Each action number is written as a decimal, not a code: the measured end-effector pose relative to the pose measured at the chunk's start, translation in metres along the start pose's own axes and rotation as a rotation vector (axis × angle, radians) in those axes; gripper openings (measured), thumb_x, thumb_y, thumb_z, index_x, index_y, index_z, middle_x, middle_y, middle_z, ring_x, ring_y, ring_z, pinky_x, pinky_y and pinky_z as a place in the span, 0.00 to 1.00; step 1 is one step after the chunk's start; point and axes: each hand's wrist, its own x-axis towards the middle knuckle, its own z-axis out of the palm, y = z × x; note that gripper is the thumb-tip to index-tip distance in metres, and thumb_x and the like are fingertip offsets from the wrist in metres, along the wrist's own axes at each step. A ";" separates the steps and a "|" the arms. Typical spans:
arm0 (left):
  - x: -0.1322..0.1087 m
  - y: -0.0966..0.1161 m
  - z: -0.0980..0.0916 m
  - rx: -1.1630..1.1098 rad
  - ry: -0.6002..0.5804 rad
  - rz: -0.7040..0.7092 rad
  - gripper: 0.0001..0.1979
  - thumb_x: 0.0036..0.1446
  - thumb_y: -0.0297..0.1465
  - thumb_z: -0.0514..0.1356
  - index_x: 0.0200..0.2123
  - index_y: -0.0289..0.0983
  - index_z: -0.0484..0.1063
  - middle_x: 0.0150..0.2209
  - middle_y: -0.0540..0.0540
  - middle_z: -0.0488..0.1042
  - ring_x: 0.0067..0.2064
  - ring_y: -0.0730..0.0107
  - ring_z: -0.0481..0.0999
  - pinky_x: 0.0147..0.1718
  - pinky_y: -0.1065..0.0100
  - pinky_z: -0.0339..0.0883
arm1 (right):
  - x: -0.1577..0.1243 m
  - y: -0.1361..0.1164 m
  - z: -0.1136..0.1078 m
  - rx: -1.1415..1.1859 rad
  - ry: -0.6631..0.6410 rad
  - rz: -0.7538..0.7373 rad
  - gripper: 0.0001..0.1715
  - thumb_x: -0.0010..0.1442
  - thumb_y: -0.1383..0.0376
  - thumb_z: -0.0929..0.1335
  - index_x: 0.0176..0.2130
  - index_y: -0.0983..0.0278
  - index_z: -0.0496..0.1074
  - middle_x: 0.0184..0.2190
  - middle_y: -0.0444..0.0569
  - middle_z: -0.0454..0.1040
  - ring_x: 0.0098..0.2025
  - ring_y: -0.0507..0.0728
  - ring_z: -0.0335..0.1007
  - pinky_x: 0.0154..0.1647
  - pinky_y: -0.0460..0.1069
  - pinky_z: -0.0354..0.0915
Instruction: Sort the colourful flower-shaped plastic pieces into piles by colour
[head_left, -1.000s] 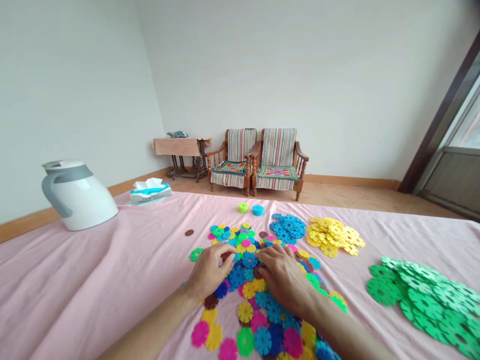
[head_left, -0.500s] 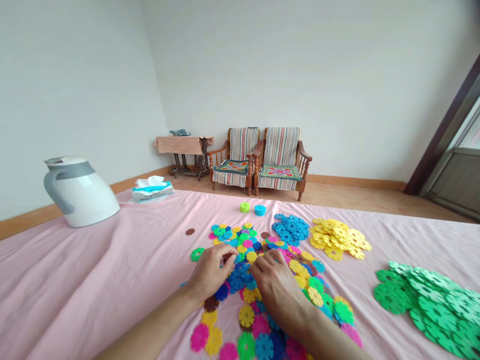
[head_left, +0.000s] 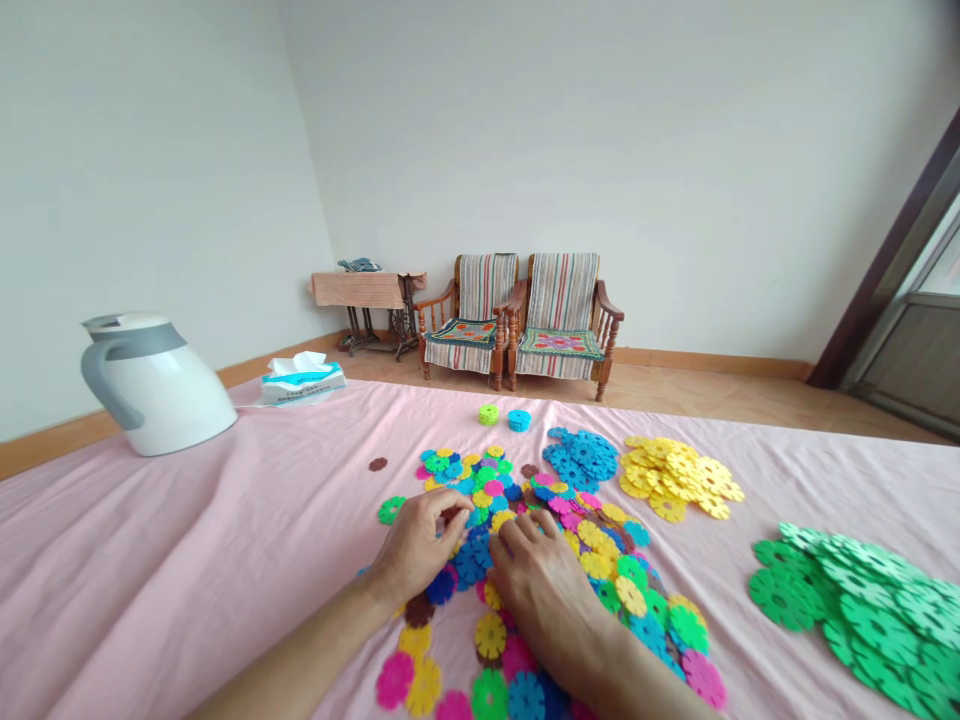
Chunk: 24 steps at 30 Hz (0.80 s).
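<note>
Mixed snowflake-shaped plastic discs (head_left: 490, 635) in yellow, pink, blue, green and brown lie spread under and around both hands. Over the left part of this spread is my left hand (head_left: 424, 538), thumb and fingers bent together; whatever they pinch is hidden. Close beside it my right hand (head_left: 541, 580) is closed, its fingers curled down into the discs and the tips out of sight. Between the hands lie several blue discs (head_left: 472, 558). A green disc (head_left: 391, 510) sits just left of my left hand.
Sorted piles of blue discs (head_left: 580, 460), yellow discs (head_left: 679, 478) and green discs (head_left: 870, 605) lie to the right. Small lime (head_left: 488, 415) and blue (head_left: 519, 420) stacks stand farther back. At left are a white jug (head_left: 169, 395) and a tissue box (head_left: 302, 380) on the pink cloth (head_left: 300, 510).
My right hand has shifted slightly left and down, nearer my left hand. The left hand has hardly moved.
</note>
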 end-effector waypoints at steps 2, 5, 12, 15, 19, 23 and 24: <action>0.000 0.000 0.000 0.002 -0.001 0.000 0.08 0.56 0.28 0.55 0.32 0.38 0.74 0.31 0.50 0.77 0.32 0.71 0.75 0.34 0.72 0.66 | -0.001 -0.003 0.002 -0.055 0.024 -0.010 0.03 0.59 0.70 0.66 0.33 0.65 0.71 0.31 0.49 0.71 0.34 0.57 0.65 0.38 0.53 0.57; 0.000 0.001 -0.001 0.006 -0.001 -0.001 0.08 0.57 0.28 0.54 0.32 0.38 0.74 0.31 0.49 0.77 0.32 0.71 0.75 0.34 0.72 0.66 | -0.002 -0.005 0.006 -0.029 0.043 0.018 0.03 0.58 0.71 0.67 0.32 0.64 0.71 0.30 0.48 0.71 0.33 0.57 0.65 0.37 0.52 0.57; 0.000 0.003 -0.002 0.000 -0.003 -0.013 0.08 0.57 0.28 0.55 0.32 0.38 0.74 0.30 0.50 0.77 0.32 0.71 0.75 0.34 0.72 0.67 | -0.004 -0.006 -0.006 0.304 0.012 0.248 0.11 0.55 0.58 0.69 0.37 0.62 0.71 0.37 0.48 0.71 0.41 0.58 0.64 0.44 0.52 0.57; 0.000 0.004 -0.002 -0.001 -0.005 -0.009 0.08 0.57 0.28 0.54 0.32 0.38 0.74 0.30 0.49 0.77 0.32 0.71 0.75 0.33 0.72 0.67 | -0.002 -0.006 -0.009 0.271 -0.022 0.215 0.09 0.56 0.59 0.69 0.35 0.62 0.72 0.36 0.48 0.71 0.41 0.59 0.64 0.44 0.53 0.56; 0.000 0.005 -0.003 -0.008 -0.008 -0.006 0.09 0.57 0.28 0.54 0.31 0.37 0.74 0.29 0.49 0.76 0.31 0.71 0.75 0.34 0.72 0.67 | -0.002 -0.006 0.000 0.152 -0.008 0.086 0.05 0.60 0.65 0.66 0.34 0.63 0.72 0.32 0.48 0.72 0.36 0.57 0.64 0.39 0.52 0.57; 0.000 0.005 -0.003 -0.011 -0.009 -0.014 0.09 0.57 0.29 0.54 0.32 0.38 0.75 0.30 0.49 0.77 0.32 0.70 0.75 0.33 0.72 0.67 | -0.006 0.004 0.003 0.229 0.144 0.196 0.11 0.62 0.70 0.62 0.31 0.62 0.71 0.31 0.47 0.71 0.35 0.55 0.64 0.36 0.49 0.57; 0.000 0.005 -0.003 -0.010 -0.008 -0.015 0.09 0.57 0.29 0.54 0.32 0.38 0.75 0.30 0.49 0.77 0.32 0.70 0.75 0.32 0.72 0.67 | -0.006 0.012 0.001 0.264 0.196 0.253 0.12 0.63 0.69 0.61 0.31 0.61 0.72 0.32 0.47 0.71 0.36 0.55 0.64 0.37 0.48 0.57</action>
